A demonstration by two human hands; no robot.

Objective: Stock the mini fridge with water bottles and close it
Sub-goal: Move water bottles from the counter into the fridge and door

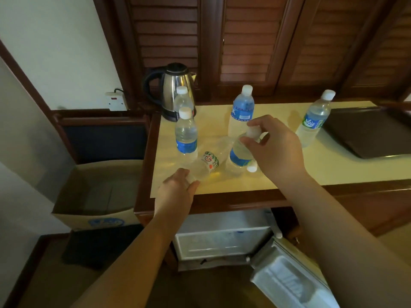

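Observation:
Several water bottles are on the cream counter top (289, 174). My left hand (178, 190) grips the near end of a clear bottle with a green and orange label (210, 162), which lies on its side. My right hand (278, 147) pinches the white cap of a tilted blue-label bottle (239, 155). A loose-looking white cap (252, 168) shows just below that hand. Standing bottles: one blue-label (186, 136), one in front of the kettle (183, 100), a taller blue-label one (241, 112), and a green-label one (314, 121). The mini fridge (222, 241) sits under the counter with its door (289, 283) swung open.
A steel kettle (172, 90) stands at the counter's back left corner. A dark tray (369, 132) lies at the right. An open cardboard box (97, 192) sits left of the counter. A wall socket (115, 100) and louvred wooden doors (255, 41) are behind.

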